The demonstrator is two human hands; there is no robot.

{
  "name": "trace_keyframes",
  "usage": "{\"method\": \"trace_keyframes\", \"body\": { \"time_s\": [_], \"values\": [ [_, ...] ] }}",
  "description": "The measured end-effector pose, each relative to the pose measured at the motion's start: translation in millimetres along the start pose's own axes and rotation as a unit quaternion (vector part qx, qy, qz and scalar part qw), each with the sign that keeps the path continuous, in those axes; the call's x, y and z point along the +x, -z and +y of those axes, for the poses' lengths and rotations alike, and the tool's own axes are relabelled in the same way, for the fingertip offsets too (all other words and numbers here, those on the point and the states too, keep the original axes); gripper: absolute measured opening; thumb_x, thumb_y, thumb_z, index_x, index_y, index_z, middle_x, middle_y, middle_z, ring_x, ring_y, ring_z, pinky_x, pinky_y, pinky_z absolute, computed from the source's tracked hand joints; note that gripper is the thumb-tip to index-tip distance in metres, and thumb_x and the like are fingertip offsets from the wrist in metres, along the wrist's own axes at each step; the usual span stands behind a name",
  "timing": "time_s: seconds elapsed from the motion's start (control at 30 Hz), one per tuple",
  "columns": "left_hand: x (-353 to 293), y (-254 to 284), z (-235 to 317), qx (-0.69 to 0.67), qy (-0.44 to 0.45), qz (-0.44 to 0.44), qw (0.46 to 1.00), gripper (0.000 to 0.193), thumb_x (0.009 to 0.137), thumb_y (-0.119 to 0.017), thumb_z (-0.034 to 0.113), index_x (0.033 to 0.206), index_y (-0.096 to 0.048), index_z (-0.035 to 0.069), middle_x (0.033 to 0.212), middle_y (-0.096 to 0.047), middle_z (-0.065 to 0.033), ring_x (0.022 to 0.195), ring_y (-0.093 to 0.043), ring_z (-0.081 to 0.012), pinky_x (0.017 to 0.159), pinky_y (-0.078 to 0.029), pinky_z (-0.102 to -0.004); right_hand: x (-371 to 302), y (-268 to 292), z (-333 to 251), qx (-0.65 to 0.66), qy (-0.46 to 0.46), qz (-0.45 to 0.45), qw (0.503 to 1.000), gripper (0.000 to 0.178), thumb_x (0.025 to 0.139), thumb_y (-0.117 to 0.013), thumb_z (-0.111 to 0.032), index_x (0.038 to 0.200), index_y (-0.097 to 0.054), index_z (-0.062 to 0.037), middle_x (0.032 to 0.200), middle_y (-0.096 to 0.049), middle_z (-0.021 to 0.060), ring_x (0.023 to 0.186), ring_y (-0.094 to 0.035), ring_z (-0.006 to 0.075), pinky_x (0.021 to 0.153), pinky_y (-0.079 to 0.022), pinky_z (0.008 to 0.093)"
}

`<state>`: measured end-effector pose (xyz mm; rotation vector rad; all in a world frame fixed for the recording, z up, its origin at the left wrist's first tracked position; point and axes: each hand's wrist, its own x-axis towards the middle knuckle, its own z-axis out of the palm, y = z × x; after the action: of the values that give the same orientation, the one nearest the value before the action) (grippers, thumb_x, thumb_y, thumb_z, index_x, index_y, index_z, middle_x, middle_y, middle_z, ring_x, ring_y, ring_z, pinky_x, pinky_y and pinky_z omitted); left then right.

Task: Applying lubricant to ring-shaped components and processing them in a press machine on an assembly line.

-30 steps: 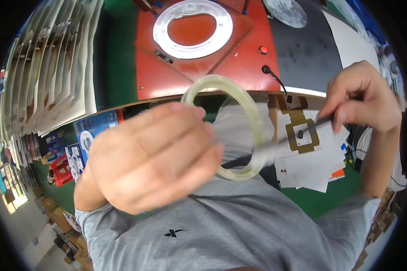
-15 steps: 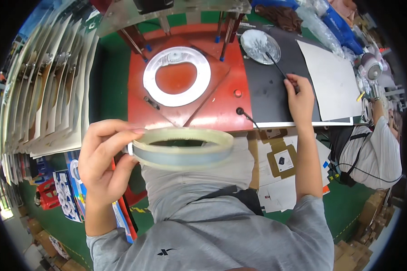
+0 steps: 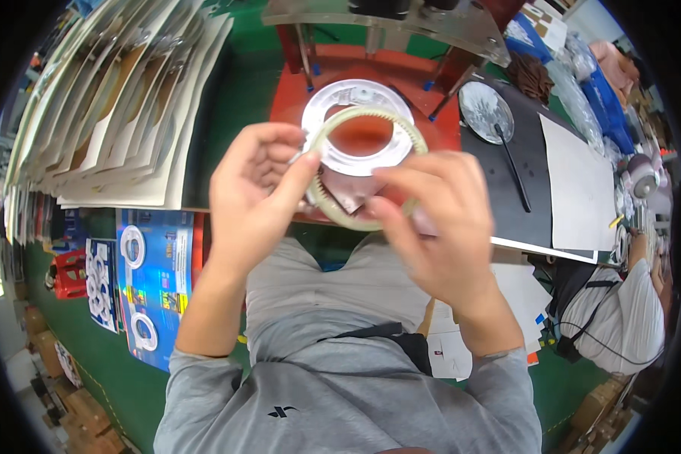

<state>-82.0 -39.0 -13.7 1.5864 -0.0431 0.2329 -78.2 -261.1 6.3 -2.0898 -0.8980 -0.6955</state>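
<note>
A cream, translucent ring gear (image 3: 371, 113) with teeth round its inner edge is held up, tilted, above the front of the red machine base. My left hand (image 3: 253, 185) grips its left side, the thumb pressed against the rim. At the ring's right side is my right hand (image 3: 443, 219), smeared by motion, thumb and forefinger reaching over the opening; whether it grips the rim I cannot tell. Behind the gear a white flat ring (image 3: 318, 106) lies on the red base (image 3: 291, 91). A black brush (image 3: 514, 170) rests with its tip in a round dish (image 3: 488, 98) smeared with white paste.
A clear plate (image 3: 401, 30) on posts overhangs the red base. Stacked boards (image 3: 136, 136) stand at the left. A white sheet (image 3: 575, 174) lies on the black mat (image 3: 469, 140) at the right. Another person in light clothing (image 3: 620, 318) is at far right.
My right hand has left the brush, now lying with its tip in the dish, and come to the ring gear. The gear has moved up and turned its opening toward me.
</note>
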Motion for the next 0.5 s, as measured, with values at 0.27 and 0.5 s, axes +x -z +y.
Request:
{"method": "trace_keyframes", "body": {
  "time_s": [0.27, 0.5],
  "values": [
    [23.4, -17.9, -11.2, -0.029, 0.014, 0.066, 0.997, 0.022, 0.095, -0.075, 0.008, 0.109, -0.062, -0.004, 0.087, -0.071, -0.0083, 0.074, -0.069, -0.0101, 0.064, -0.054, -0.0235, 30.1, -38.5, 4.9, -0.092, 0.009, -0.084, 0.992, 0.029, 0.077, -0.085, -0.017, 0.096, -0.069, -0.0032, 0.098, -0.059, 0.0107, 0.101, -0.054, 0.0331, 0.09, -0.043, 0.0477],
    [30.7, -13.2, -29.2, 0.192, -0.079, 0.085, 0.975, 0.014, 0.094, -0.077, 0.013, 0.096, -0.073, -0.001, 0.085, -0.072, -0.0121, 0.075, -0.071, -0.0216, 0.07, -0.055, -0.0325, 39.3, -21.6, 24.7, -0.117, -0.046, -0.144, 0.982, 0.02, 0.08, -0.084, -0.014, 0.096, -0.076, -0.0059, 0.1, -0.064, 0.0078, 0.103, -0.055, 0.0318, 0.093, -0.047, 0.0434]
  ]
}}
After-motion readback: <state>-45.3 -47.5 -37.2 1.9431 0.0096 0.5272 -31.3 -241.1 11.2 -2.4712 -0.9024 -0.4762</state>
